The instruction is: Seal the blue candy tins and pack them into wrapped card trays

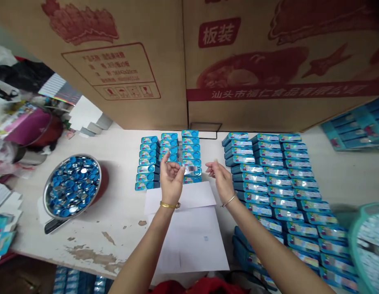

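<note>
My left hand (171, 179), with a gold bracelet on its wrist, pinches a small shiny clear strip (191, 168) between thumb and fingers. The strip sticks out to the right, above the rows of small blue boxes (191, 155) with round marks on their tops. To the right of it, my right hand (222, 179), wearing a thin bangle, has its fingertips drawn together; whether anything lies between them is too small to see. Under both wrists lie white paper sheets (195, 237). Many more blue boxes (278, 179) with shiny strips on top stand beside my right hand.
A metal pan (99, 179) full of blue and silver round pieces stands at the left. Large cardboard cartons (146, 110) wall off the back. A green tub (355, 228) with small pale pieces is at the right edge. Bags and a pink container (30, 126) crowd the far left.
</note>
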Available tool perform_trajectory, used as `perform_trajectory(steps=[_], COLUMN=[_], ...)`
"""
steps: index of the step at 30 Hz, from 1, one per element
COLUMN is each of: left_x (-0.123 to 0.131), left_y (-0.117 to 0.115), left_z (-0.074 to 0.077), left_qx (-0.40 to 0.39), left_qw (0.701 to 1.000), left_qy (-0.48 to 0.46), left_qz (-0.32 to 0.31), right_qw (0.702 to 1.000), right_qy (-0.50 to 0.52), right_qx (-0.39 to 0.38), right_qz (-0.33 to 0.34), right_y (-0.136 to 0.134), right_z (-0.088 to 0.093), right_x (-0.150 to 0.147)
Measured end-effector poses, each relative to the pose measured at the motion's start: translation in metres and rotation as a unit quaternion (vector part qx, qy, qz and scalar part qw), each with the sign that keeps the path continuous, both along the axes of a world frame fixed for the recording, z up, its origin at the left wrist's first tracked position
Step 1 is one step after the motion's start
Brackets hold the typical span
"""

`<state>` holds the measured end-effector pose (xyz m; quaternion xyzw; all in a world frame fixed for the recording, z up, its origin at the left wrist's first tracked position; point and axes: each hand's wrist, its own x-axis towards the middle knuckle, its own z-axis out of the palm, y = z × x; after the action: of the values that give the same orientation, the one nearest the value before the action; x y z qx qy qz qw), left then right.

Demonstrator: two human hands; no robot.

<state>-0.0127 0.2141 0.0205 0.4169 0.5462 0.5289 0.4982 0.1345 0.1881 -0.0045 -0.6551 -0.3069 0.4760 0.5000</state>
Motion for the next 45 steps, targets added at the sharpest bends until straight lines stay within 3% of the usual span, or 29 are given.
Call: perform_trajectory(steps=[4,7,11,14,19,23,28,33,36,38,42,45], left_x=[0.020,0.026,0.026,0.027,0.032,0.034,0.037,0.037,0.031,0.026,0.025,0.031], left_y=[0.013,0.019,0.028,0.034,0.035,0.034,0.033,0.035,0.036,0.037,0.037,0.039], left_z=[-0.008,-0.021,-0.043,-0.052,-0.060,-0.064,-0.062,-0.064,-0.063,-0.055,-0.026,-0.013], left_qx=[0.001,-0.013,-0.015,-0.010,-0.046,-0.049,-0.050,-0.061,-0.054,-0.011,0.037,-0.010], left_qw=[1.000,0.999,0.986,0.965,0.924,0.907,0.879,0.882,0.895,0.914,0.954,0.982], left_qy=[-0.010,0.032,0.160,0.261,0.378,0.417,0.474,0.467,0.442,0.404,0.297,0.190], left_qz=[-0.018,-0.028,-0.036,-0.036,-0.026,-0.027,0.011,0.007,0.006,0.017,0.023,-0.004], right_qw=[0.998,0.997,0.996,0.975,0.950,0.957,0.987,0.984,0.976,0.981,0.997,0.999], right_qy=[0.062,0.079,-0.074,-0.206,-0.292,-0.267,-0.148,-0.143,-0.172,-0.169,-0.071,0.040], right_qx=[-0.015,0.002,0.027,0.029,0.008,-0.006,-0.035,-0.067,-0.084,-0.056,0.005,-0.008], right_qz=[0.018,0.014,0.043,0.080,0.114,0.110,0.061,0.081,0.109,0.077,-0.021,0.002], right_y=[0.010,0.015,0.022,0.027,0.032,0.030,0.027,0.033,0.036,0.037,0.040,0.045], right_z=[-0.007,-0.019,-0.039,-0.050,-0.057,-0.069,-0.100,-0.121,-0.119,-0.110,-0.076,-0.050], right_x=[0.003,-0.001,0.005,0.011,0.015,0.014,0.008,0.004,0.008,0.012,0.017,0.013])
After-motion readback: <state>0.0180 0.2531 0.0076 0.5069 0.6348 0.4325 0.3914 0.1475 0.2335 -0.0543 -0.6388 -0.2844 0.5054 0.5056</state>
